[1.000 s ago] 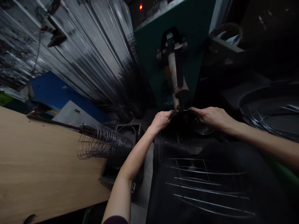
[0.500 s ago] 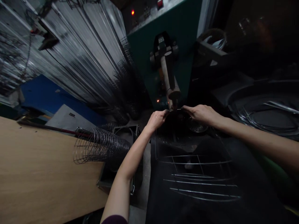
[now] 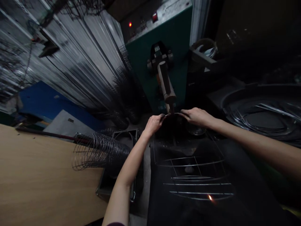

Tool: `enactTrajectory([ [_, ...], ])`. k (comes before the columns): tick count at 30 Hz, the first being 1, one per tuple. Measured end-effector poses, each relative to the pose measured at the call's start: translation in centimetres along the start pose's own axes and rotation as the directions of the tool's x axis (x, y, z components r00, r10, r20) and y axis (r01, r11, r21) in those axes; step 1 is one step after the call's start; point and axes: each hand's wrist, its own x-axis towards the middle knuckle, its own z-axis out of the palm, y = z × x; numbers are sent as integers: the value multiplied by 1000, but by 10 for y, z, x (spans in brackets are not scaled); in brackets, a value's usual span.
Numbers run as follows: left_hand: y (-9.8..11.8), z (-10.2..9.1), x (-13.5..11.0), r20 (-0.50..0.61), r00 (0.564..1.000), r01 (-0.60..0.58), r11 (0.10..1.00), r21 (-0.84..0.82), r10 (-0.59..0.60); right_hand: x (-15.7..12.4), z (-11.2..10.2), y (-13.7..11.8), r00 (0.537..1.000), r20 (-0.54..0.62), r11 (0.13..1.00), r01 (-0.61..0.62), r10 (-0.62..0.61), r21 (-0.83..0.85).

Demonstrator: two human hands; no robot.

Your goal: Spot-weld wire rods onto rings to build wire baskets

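Thin wire (head view): spanning L-R at machine arm's tip, prob. being held both sides for steadiness.
L hand: thumb + fingers pinching wire's left part.
R hand: fingertips pinching its right part.
Wire rack: showing below; I'm not making out if it's hanging off thin wire.
Orange spark: glowing near rack's lower edge.
Dark: hiding tip contact from me.

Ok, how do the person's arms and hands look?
The left arm and right arm have bare forearms and wrists; a dark purple sleeve edge shows on the left. The left hand and right hand wear no full gloves; whether fingertips are covered is unclear.
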Motion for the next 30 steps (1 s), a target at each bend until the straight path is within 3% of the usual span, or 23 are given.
enactTrajectory([
  [9, 5, 1, 1, 7, 1000, 22, 999, -26, -21, -2, -6, 7, 999, -34, 1000, -22, 22, -8],
  [14, 7, 3, 9, 4, 1000, 27, 999, -38, -26, -23, -16, 30, 987, 160, 989, -46, 23, 144],
  [16, 8, 0, 9, -6, 999, 51, 996, -80, -51, -35, -16, 31, 982, 183, 985, -75, 45, 158],
  [18, 6, -6, -5, -24, 997, 63, 981, -181, -68, -47, -12, 24, 987, 140, 983, -104, 82, 154],
  [20, 3, -10, -39, -73, 988, 102, 934, -343, -135, -61, -8, 16, 993, 45, 970, -120, 113, 209],
  [22, 3, -7, -91, -115, 936, 223, 815, -535, -331, -76, -5, 12, 986, -62, 935, -129, 158, 330],
  [23, 6, -1, -120, -104, 878, 302, 709, -637, -468, -84, -4, 12, 976, -106, 909, -136, 192, 394],
  [24, 10, 9, -149, -34, 808, 383, 568, -728, -589, -91, -3, 14, 963, -141, 879, -142, 229, 454],
  [25, 16, 23, -175, 109, 739, 475, 398, -785, -665, -97, -2, 17, 951, -166, 849, -143, 259, 510],
  [27, 29, 55, -211, 440, 635, 588, 29, -808, -635, -108, 2, 22, 929, -205, 786, -128, 310, 605],
  [28, 36, 70, -219, 546, 615, 576, -150, -804, -568, -112, 6, 24, 918, -223, 756, -114, 328, 645],
  [30, 48, 92, -215, 632, 617, 476, -417, -774, -468, -120, 18, 27, 896, -266, 708, -73, 356, 703],
])
